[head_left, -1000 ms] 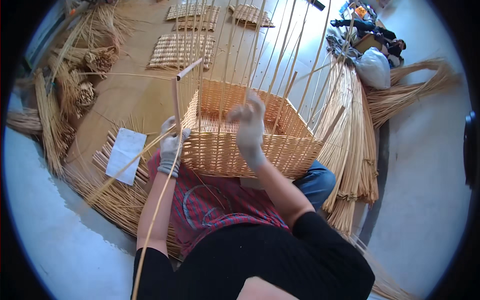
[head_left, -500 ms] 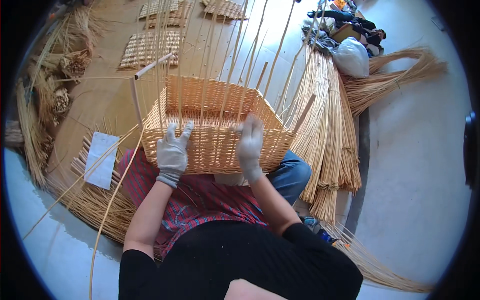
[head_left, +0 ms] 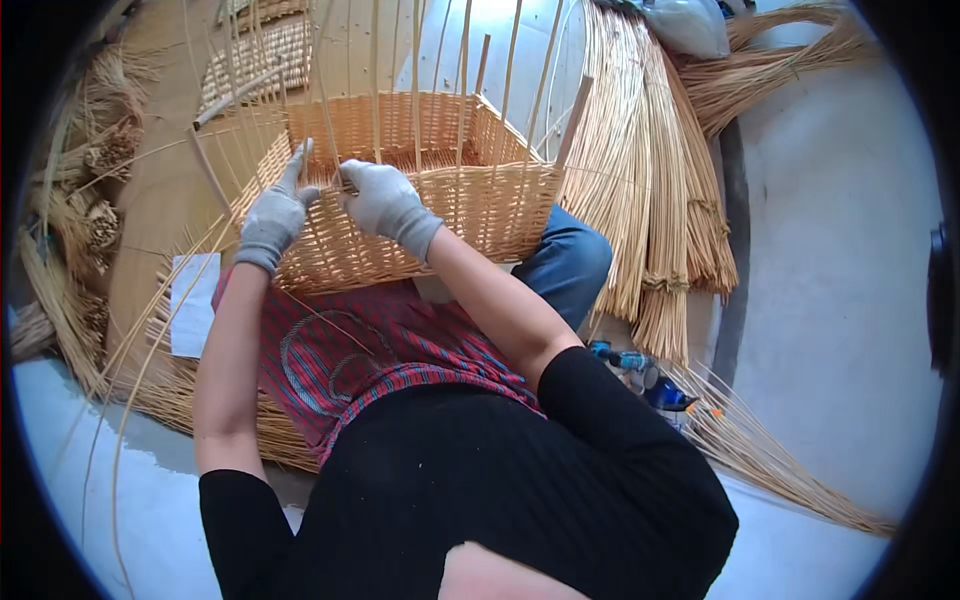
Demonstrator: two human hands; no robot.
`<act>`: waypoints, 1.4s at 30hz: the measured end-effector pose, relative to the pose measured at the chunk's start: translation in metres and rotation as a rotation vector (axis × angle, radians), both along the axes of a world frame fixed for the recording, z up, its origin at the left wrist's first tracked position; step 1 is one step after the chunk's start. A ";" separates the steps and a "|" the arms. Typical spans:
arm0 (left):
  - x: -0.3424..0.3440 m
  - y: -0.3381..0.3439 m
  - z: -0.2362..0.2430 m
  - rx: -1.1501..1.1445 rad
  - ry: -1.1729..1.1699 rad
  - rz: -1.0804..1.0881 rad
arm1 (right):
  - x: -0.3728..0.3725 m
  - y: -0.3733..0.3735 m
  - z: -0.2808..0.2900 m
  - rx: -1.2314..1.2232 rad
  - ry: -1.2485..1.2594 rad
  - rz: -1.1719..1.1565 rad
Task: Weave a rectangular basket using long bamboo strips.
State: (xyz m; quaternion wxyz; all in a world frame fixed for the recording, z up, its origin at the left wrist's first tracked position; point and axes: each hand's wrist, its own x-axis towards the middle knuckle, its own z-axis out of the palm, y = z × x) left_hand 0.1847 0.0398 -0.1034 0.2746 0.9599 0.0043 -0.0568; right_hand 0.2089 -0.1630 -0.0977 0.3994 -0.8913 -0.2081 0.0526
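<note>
A rectangular woven cane basket [head_left: 490, 220] rests on my lap over a red-striped cloth [head_left: 320, 360], with long upright stakes rising from its rim. My left hand [head_left: 277, 210], in a grey-white glove, grips the near rim at its left part, index finger pointing up and thumb toward my right hand. Just beside it my gloved right hand [head_left: 385, 200] is closed on the same rim, fingertips curled over the weave where a stake rises. Exactly which strand they pinch is too small to make out. Loose canes [head_left: 140, 375] trail down left of the basket.
Cane bundles lie left [head_left: 85, 260] and right [head_left: 665, 200]. Woven mats [head_left: 260, 65] lie beyond the basket. A white sheet [head_left: 195, 305] sits on short rods by my left. A plastic bag [head_left: 685, 22] is at the back right, a cordless tool [head_left: 625, 360] beside my right knee.
Both hands have moved leftward and up along the near rim, closer together, and the right hand has curled onto it. The basket appears higher in the picture as the view has shifted.
</note>
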 end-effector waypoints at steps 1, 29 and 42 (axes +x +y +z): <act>0.011 0.000 0.007 0.020 0.003 0.002 | 0.005 -0.002 -0.008 0.003 -0.033 -0.013; -0.049 -0.120 -0.009 0.271 -0.579 -0.111 | -0.012 -0.085 0.020 0.305 -0.401 -0.445; -0.018 -0.186 0.014 0.132 -0.457 -0.346 | -0.020 -0.162 -0.012 0.582 -0.161 -0.613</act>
